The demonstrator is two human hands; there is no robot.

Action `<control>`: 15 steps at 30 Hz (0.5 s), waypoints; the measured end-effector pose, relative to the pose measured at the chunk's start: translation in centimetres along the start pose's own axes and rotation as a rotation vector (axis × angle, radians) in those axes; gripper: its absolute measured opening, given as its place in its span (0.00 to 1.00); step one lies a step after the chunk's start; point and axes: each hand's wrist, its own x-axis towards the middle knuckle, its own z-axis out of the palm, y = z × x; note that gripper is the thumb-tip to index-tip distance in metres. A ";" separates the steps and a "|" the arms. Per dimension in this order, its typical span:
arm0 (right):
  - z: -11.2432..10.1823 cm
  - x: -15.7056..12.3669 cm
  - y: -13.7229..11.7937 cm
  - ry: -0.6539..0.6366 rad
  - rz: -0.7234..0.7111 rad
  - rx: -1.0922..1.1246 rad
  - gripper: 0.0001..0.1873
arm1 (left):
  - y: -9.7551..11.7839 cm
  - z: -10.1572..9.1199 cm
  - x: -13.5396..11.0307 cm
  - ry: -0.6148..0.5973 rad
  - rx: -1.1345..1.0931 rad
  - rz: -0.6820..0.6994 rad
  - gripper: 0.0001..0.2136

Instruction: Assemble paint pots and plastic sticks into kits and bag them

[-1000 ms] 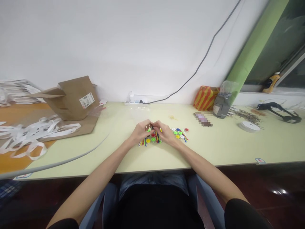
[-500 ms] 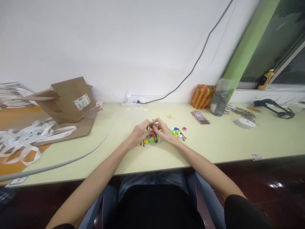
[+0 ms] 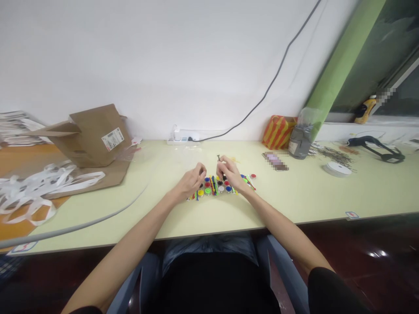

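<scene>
The left hand (image 3: 193, 183) curls loosely, fingers bent inward, just apart from the right hand (image 3: 229, 171), whose thumb and forefinger pinch together with fingertips raised. The bare left forearm (image 3: 131, 231) and right forearm (image 3: 278, 213) angle inward from black sleeves (image 3: 330, 290), crossing the front edge of the counter (image 3: 294, 200) near its middle.

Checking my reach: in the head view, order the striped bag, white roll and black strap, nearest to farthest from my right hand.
From your right hand:
1. Striped bag, by the wall, ahead right.
2. White roll, on the desk, farther right.
3. Black strap, far right end.
</scene>
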 end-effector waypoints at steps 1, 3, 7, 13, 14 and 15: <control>-0.9 0.4 -0.3 0.063 -0.046 -0.052 0.20 | -0.2 -0.1 0.0 0.018 -0.009 -0.011 0.09; -3.3 1.4 -1.1 0.189 -0.099 -0.197 0.22 | -0.6 -0.2 0.0 0.045 -0.023 -0.029 0.09; -9.5 2.6 -2.3 0.067 0.119 -0.307 0.22 | -0.8 -0.2 0.1 0.058 -0.020 -0.068 0.09; -15.0 0.7 -0.1 -0.093 0.404 -0.259 0.28 | -0.7 -0.1 0.1 0.044 -0.013 -0.069 0.09; -15.3 0.2 0.5 -0.076 0.417 -0.281 0.29 | -0.7 -0.1 0.1 0.041 -0.014 -0.068 0.09; -15.4 -0.3 1.0 -0.064 0.427 -0.306 0.29 | -0.8 -0.1 0.1 0.037 -0.015 -0.065 0.09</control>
